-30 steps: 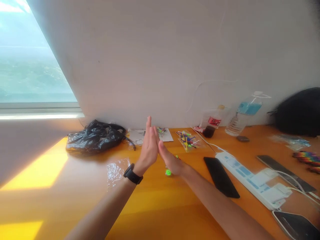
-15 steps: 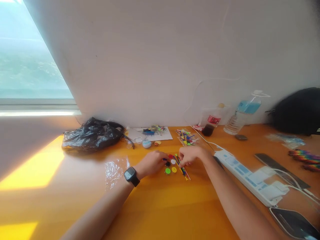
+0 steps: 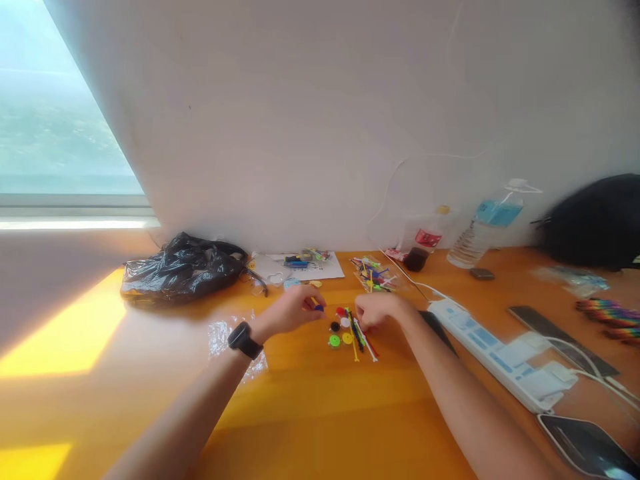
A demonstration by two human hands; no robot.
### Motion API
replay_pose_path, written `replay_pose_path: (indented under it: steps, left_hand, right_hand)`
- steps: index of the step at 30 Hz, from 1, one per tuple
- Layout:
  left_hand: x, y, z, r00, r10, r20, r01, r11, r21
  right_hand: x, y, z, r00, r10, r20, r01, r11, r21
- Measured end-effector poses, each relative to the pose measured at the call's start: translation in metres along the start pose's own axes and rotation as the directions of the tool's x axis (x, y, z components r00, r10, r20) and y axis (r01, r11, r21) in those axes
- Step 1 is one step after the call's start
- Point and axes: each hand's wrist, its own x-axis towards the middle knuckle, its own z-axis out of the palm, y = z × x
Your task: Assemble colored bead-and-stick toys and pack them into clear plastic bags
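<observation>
My left hand (image 3: 291, 310), with a black watch on its wrist, pinches a small blue disc (image 3: 319, 308) just above the table. To its right lie several small plastic discs: red (image 3: 341, 311), black (image 3: 335, 327), white (image 3: 345, 323), green (image 3: 334, 341) and yellow (image 3: 347, 339). A loose bunch of thin coloured plastic sticks (image 3: 365, 339) lies beside the discs. My right hand (image 3: 378, 311) is closed, its curled fingers against the upper part of the bunch. Its fingertips are hidden, so what they grip cannot be made out.
Behind my right hand lies a clear bag of coloured sticks (image 3: 374, 275). A power strip (image 3: 493, 350) with plugs, a phone (image 3: 590, 445) and two bottles, cola (image 3: 419, 252) and water (image 3: 483, 230), stand rightward. Leftward are crumpled clear plastic (image 3: 225, 337) and a black bag (image 3: 183, 273).
My left hand has moved left and away from the discs, with the blue disc showing in its fingers. The sticks under my right hand have shifted and fanned out; that hand stays nearly in place.
</observation>
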Motion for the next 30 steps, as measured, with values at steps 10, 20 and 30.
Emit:
replay_pose_path:
  steps: [10,20,30]
  left_hand:
    - [-0.003,-0.005,-0.005,0.987,0.034,0.160,-0.039,0.999,0.031]
    - [-0.003,0.011,0.042,0.971,0.223,0.086,-0.228,0.973,0.045]
    - [-0.004,0.012,0.074,0.952,0.304,-0.020,-0.285,0.912,0.296]
  right_hand:
    - [-0.018,-0.003,-0.007,0.997,-0.048,-0.061,0.047,0.999,-0.018]
    - [-0.006,0.001,-0.001,0.987,-0.155,-0.027,0.154,0.987,-0.036]
    - [-0.004,-0.001,0.001,0.996,-0.083,-0.011,0.082,0.996,-0.044]
